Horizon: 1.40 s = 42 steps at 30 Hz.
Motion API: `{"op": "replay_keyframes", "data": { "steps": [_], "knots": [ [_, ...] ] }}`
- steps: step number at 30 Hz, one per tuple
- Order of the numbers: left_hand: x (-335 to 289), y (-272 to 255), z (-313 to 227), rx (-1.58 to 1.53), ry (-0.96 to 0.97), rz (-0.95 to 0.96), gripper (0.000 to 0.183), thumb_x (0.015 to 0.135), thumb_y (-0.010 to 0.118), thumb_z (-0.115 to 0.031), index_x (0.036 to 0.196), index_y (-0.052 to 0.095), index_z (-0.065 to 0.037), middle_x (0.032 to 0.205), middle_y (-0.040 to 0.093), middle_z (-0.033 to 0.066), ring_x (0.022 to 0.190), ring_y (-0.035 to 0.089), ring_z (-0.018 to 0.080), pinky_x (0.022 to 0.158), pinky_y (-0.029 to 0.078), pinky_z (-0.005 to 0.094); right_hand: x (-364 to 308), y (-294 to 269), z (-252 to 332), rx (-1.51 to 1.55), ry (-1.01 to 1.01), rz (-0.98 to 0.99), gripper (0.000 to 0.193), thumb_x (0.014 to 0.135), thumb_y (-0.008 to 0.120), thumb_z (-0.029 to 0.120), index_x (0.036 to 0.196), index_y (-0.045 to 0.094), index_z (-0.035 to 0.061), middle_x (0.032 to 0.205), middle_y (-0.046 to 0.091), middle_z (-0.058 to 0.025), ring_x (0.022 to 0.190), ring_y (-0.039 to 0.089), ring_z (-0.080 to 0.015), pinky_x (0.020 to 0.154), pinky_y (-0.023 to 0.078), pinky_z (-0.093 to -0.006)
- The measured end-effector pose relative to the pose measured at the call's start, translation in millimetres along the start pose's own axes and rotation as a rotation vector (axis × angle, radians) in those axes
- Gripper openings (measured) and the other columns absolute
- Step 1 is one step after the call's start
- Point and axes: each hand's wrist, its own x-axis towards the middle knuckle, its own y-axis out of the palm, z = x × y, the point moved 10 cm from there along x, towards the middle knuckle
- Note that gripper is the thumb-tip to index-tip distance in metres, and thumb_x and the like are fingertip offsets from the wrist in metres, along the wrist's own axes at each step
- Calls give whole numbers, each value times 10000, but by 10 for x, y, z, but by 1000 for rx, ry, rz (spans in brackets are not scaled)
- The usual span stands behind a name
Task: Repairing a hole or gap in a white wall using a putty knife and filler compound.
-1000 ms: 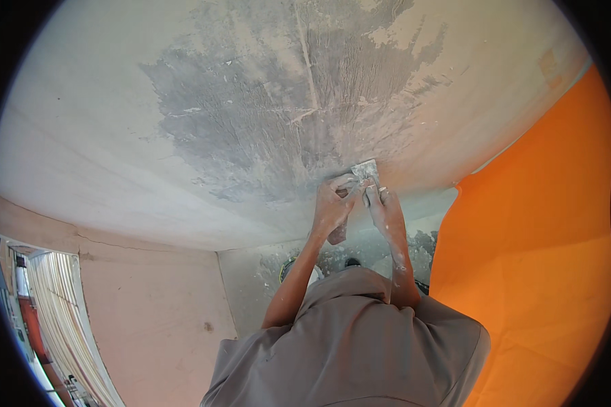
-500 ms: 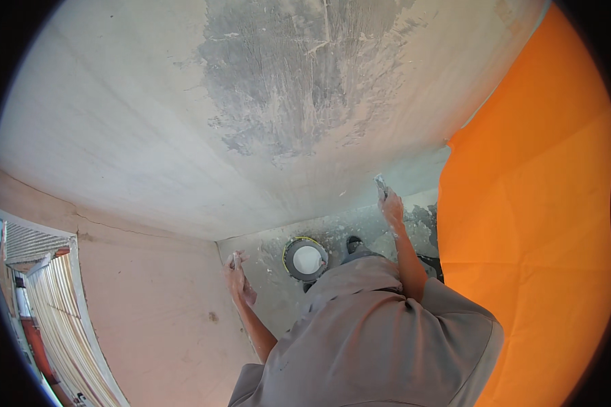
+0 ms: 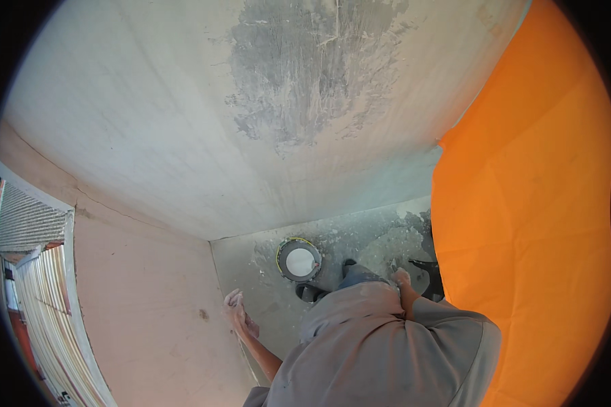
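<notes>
One bucket (image 3: 284,254); dusty left hand (image 3: 236,312); right hand (image 3: 401,277) holding scraper (image 3: 394,264); dark marks (image 3: 64,397) illegible

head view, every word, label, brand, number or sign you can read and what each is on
No readable text shows on the bucket, wall or orange sheet.
Dark marks beyond the framed opening, lower left: too small and blurred to tell whether they are lettering.

Left hand (image 3: 235,311), one: held out to our left, fingers bent, whitened with pale smears; left forearm (image 3: 261,351), one: slanting outward from our body; right hand (image 3: 402,277), one: low, fingers curled, near our torso (image 3: 387,346); right forearm (image 3: 408,300), one: mostly hidden.
</notes>
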Motion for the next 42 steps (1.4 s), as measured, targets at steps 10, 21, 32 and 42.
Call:
{"op": "replay_keyframes", "data": {
  "steps": [10,21,32,42],
  "knots": [
    [-157,440,-815,-11,159,36,420,1080,491,-361,1152,749,-38,966,793,92,830,671,152,843,511,338,300,99,635,134,-288,-11,407,901,624,406,1148,708,94,1050,743,-192,952,724,-405,863,570,-491],
    [-965,1341,-1017,-150,-75,408,525,1095,435,-436,1384,609,-34,1069,775,74,877,587,53,801,472,236,-2011,-468,2182,1020,-502,739,361,1025,578,459,942,595,108,714,445,53,524,391,-44,433,291,-237],
    [-476,1491,-273,-332,-195,456,444,1071,553,-315,1416,553,-35,1074,754,64,744,559,71,721,443,211,-819,1309,1005,204,-443,522,498,997,549,524,900,718,65,711,642,-55,569,599,-196,539,493,-373],
    [110,1746,-410,-206,-60,718,432,1084,514,-347,1361,605,-28,1044,783,45,672,513,61,669,438,206,-397,-651,1841,1531,-240,317,240,1041,598,315,1016,615,77,635,413,67,478,413,-84,455,366,-257]
  ]
}}
